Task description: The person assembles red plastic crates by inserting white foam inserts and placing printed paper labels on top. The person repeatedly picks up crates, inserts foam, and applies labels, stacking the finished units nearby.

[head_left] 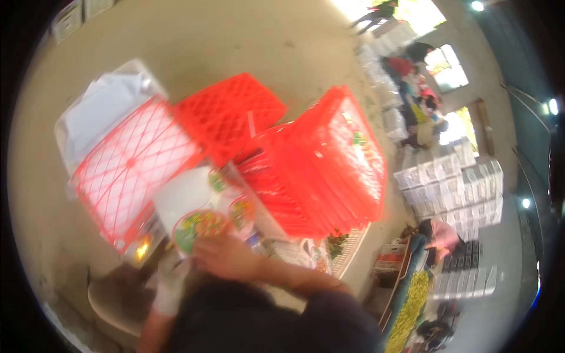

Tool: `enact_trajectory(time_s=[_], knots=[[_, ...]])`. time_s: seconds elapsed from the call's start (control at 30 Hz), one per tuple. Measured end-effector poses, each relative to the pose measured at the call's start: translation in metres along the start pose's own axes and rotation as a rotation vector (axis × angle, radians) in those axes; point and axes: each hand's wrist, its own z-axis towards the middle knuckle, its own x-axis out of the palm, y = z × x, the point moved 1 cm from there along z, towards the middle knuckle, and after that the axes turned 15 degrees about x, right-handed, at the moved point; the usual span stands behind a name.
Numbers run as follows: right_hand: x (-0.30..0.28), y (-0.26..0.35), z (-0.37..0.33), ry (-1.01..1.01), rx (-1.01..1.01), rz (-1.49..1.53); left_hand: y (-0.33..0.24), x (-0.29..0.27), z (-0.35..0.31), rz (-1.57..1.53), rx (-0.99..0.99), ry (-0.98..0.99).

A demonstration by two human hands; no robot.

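Warehouse floor runs across the far side; white boxes are stacked on the right, workers beyond. Close in: lined red crate on the left, second red crate farther back, tall stack of red crates on the right.

Work item is the white printed sheet, near side, between lined crate and stack. What's under it: can't tell. Right hand lies over its near edge, fingers curled; too blurred to say whether the grip closes on it. Left hand, pale glove-like cover, is just beside the near left corner; grip state also can't tell.

Handling, my judgement: pinch one layer only, keep the other hand flat as an anchor, pull evenly so thin stock doesn't crease. Keep corners clear of the crate lattice, could snag.

Labels: round produce pictures on the sheet, green/yellow/red. Any lettering there is smeared, unreadable. Box print on the right: too small.
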Motion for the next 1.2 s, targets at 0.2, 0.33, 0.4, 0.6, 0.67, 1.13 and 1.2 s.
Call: enact_trajectory(time_s=[0.2, 0.33, 0.4, 0.6, 0.67, 1.13, 1.2], knots=[[0.017, -0.005, -0.014, -0.127, 0.052, -0.036, -0.012, 0.013, 0.005, -0.105, -0.003, 0.023], [0.018, 0.000, -0.015, -0.164, 0.061, 0.016, -0.008, 0.009, 0.006, 0.030, 0.124, 0.058], [0.013, 0.004, -0.012, -0.152, 0.063, 0.019, -0.006, 0.006, 0.003, 0.004, 0.148, 0.060], [0.003, 0.012, -0.016, -0.205, 0.064, -0.052, 0.003, 0.004, 0.004, 0.081, 0.142, 0.052], [0.001, 0.014, -0.021, -0.198, 0.093, -0.072, 0.004, 0.001, 0.005, 0.119, 0.180, 0.139], [-0.019, 0.020, -0.020, -0.340, 0.122, -0.146, -0.025, 0.035, 0.020, 0.224, 0.517, 0.092], [-0.020, 0.020, -0.021, -0.297, 0.142, -0.146, -0.024, 0.029, 0.017, 0.229, 0.400, 0.150]])
